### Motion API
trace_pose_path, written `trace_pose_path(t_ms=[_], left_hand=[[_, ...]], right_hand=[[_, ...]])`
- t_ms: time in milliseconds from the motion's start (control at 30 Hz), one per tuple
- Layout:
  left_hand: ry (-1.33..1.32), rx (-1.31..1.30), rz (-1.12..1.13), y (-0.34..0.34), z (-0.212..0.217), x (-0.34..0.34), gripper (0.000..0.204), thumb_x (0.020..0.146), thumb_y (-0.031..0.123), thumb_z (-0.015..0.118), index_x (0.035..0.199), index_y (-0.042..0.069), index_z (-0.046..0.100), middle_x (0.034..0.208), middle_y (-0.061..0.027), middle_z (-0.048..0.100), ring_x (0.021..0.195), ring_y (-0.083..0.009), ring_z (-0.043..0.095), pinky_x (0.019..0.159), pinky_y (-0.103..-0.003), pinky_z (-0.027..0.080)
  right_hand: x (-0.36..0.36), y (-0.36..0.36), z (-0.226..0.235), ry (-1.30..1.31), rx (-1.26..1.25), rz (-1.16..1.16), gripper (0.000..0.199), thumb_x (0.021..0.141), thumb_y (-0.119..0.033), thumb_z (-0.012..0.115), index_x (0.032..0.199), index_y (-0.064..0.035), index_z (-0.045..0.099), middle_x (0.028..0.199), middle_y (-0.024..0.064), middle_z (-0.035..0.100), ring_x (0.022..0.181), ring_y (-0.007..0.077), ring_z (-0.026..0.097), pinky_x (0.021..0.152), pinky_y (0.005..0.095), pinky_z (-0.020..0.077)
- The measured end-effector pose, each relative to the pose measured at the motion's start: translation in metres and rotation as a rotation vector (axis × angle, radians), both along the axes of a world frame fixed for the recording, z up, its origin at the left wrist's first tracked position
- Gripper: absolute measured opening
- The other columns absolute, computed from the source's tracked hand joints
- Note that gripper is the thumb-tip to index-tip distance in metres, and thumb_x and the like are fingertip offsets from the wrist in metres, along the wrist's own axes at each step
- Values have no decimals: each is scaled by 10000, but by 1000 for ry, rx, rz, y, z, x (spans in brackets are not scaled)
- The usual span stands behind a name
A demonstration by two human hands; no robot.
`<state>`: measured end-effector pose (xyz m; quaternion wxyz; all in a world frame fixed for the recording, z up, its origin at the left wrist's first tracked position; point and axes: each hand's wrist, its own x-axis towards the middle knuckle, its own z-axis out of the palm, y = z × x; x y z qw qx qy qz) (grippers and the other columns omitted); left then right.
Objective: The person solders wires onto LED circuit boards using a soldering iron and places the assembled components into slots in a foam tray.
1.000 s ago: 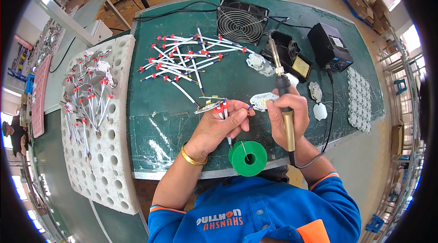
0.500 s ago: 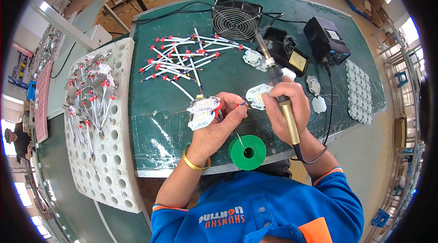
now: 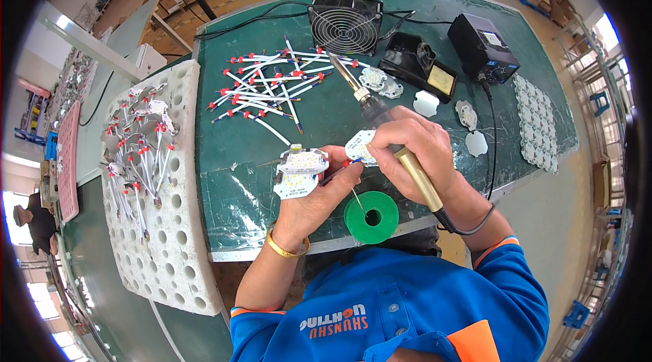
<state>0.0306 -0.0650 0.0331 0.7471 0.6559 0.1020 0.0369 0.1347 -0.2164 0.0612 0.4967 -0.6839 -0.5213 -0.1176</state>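
Observation:
My left hand [image 3: 314, 200] is closed around white LED boards [image 3: 299, 184] with a white cable, whose red-and-blue wire end [image 3: 353, 162] pokes out at the fingertips. My right hand [image 3: 426, 153] grips a soldering iron [image 3: 420, 177] with a brass-coloured handle, its tip pointing up and away to the left. Another LED board [image 3: 360, 146] is pinched between the thumb and fingers of that same hand, close against the wire end. Just below the hands stands a green solder spool [image 3: 386, 221], with a thin strand rising from it.
White cables with red collars [image 3: 261, 94] lie piled beyond my left hand. At the back are a fan [image 3: 345, 30], an iron stand with sponge [image 3: 441, 81] and a black soldering station [image 3: 483, 53]. A board panel [image 3: 536, 124] lies right; a holed foam block [image 3: 166, 243] holds wired boards left.
My right hand has moved left, bringing its LED board up to the wire end in my left hand. The soldering iron has swung left with it.

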Motion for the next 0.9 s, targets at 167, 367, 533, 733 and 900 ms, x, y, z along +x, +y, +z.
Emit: trace_pose_path(t_ms=[167,367,533,733,900], left_hand=[[-16,-21,18,-1,1,-2,181,803,39,674,963,13,594,808,-11,615,715,-63,580,637,-200,485],[12,29,64,-2,-4,-3,170,812,53,672,957,31,586,791,29,579,693,-22,513,601,-177,434],[-35,66,30,-1,-2,-4,159,828,78,663,959,31,585,774,51,561,666,-6,480,576,-168,404],[-52,50,34,-4,1,-7,145,842,75,644,971,32,595,764,49,565,655,-9,479,572,-169,404],[-73,44,43,-5,-2,-11,128,849,66,631,969,32,602,757,39,575,657,-13,488,575,-173,408]], right_hand=[[-1,2,2,-22,-5,21,280,675,68,644,880,-78,522,707,68,524,540,239,508,461,316,405],[-1,2,7,2,-66,40,276,677,67,643,874,-80,516,719,64,535,551,238,522,468,317,417],[-1,2,7,5,-84,41,273,680,61,649,871,-80,514,712,66,526,554,244,535,467,316,419],[-2,2,6,32,-64,44,276,684,61,653,882,-78,521,704,71,521,552,243,538,466,314,420],[-6,3,4,62,-40,43,276,688,49,664,894,-74,529,708,78,530,554,243,542,472,316,424]])
